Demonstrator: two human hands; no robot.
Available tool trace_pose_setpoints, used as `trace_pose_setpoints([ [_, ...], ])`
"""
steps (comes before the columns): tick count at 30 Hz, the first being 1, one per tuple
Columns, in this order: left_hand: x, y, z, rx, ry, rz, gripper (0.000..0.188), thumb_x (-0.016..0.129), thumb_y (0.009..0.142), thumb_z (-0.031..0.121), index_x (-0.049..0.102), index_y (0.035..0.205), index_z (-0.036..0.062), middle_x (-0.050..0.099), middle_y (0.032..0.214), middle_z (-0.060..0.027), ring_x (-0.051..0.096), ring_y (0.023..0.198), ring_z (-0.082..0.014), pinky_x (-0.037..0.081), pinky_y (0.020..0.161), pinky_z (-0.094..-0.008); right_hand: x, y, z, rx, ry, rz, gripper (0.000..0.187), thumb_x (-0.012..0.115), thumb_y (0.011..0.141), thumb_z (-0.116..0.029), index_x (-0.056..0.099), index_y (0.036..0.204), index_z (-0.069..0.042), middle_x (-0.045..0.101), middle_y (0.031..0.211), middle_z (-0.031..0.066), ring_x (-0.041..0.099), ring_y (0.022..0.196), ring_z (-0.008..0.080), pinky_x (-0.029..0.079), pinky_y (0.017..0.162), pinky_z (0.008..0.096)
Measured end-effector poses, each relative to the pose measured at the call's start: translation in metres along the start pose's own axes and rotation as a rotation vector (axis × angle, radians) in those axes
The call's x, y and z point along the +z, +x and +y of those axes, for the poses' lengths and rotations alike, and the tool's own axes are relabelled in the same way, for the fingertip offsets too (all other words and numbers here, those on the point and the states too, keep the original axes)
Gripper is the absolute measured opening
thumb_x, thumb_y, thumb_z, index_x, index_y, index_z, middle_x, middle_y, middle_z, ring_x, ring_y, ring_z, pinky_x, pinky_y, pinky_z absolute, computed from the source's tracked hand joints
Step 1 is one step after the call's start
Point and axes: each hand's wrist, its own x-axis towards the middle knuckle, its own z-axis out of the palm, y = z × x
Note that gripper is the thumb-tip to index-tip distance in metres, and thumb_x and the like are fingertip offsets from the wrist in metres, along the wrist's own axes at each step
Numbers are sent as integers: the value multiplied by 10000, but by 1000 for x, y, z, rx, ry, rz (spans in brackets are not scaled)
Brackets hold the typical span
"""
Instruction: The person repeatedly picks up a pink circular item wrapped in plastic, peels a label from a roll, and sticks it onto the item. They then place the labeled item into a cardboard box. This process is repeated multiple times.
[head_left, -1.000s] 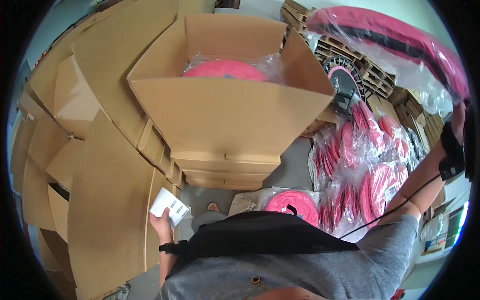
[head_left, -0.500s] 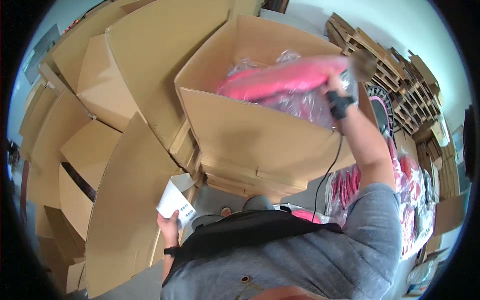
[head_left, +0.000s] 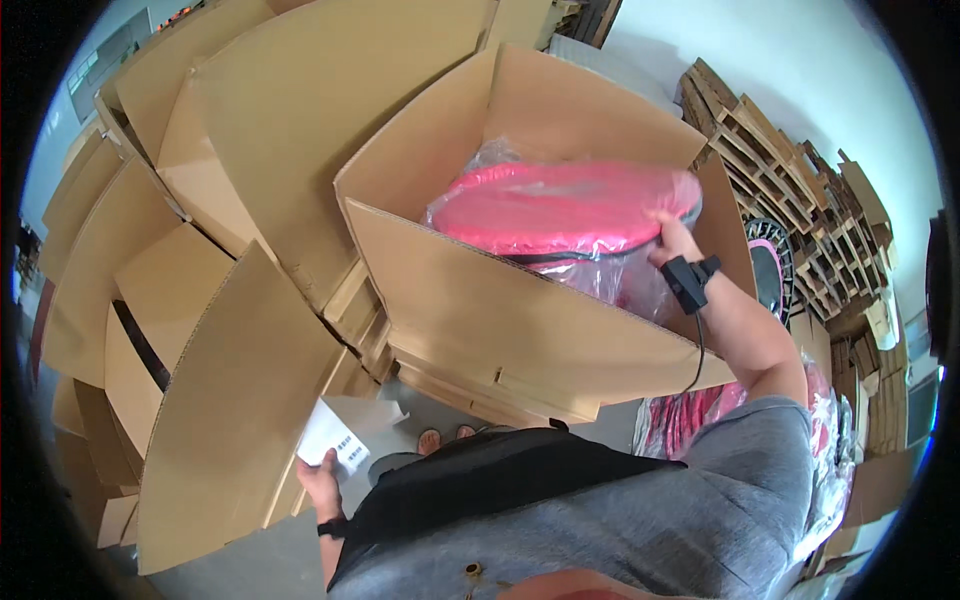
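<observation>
presently the right hand (head_left: 677,240) has its fingers pinching the near right end of the pad (head_left: 565,205), a flat pink round in clear plastic. the pad stretches leftward from those fingers, within the mouth of the carton (head_left: 500,300), whose near wall stands just below them and whose right wall is beyond them to the right. how much lies under the pad is hidden. the left hand (head_left: 320,488), well apart and lower, has its thumb pressed over the labels (head_left: 325,435), white and bent, with the other fingers mostly out of sight behind.

the hold looks one-sided: with nearly all the pad hanging out to the left of the right fingers, its far end could dip and twist the grip. the plastic is slack below them and might slide over the pad, or snag on the near wall's edge and tear. the cord (head_left: 697,360), dropping from the right wrist across that wall, could catch on the rim as the arm shifts. down by the left fingers, the labels sit close to the cardboard (head_left: 230,400); a brush against it might crease them or knock them loose.
</observation>
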Motion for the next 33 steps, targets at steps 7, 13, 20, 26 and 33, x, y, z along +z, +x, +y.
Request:
trace_pose_setpoints([
  [7,35,22,4,67,-46,-60,358,636,710,-43,500,1041,-28,597,963,-93,564,857,-157,443,778,-289,-70,32,41,226,-745,32,441,478,823,-446,599,875,-26,594,711,80,555,610,169,438,539,297],
  [13,45,22,19,51,-53,-150,347,631,704,-53,502,1025,-29,595,969,-97,569,878,-165,447,792,-295,29,22,6,233,-1051,-239,587,559,748,-570,592,1023,-52,569,903,102,496,781,149,422,700,285],
  [20,60,30,46,-58,-74,-232,401,614,702,-78,479,1077,-31,574,1029,-113,558,924,-188,443,818,-309,47,-89,-89,-378,-900,-180,391,555,833,-285,516,1130,-34,565,1059,40,497,990,102,397,793,254],
  [26,114,37,88,-172,-192,-651,392,576,725,-76,475,1101,-25,568,1041,-102,543,966,-197,435,845,-311,47,-208,12,-865,-317,123,171,484,842,-57,562,973,18,606,936,122,564,906,158,419,837,276],
  [33,160,6,110,-301,-251,-1025,283,574,789,16,509,1065,21,579,1022,-66,551,941,-166,444,819,-311,106,-257,201,-183,-445,-170,215,545,846,-131,562,987,30,607,848,51,542,771,86,439,694,228],
])
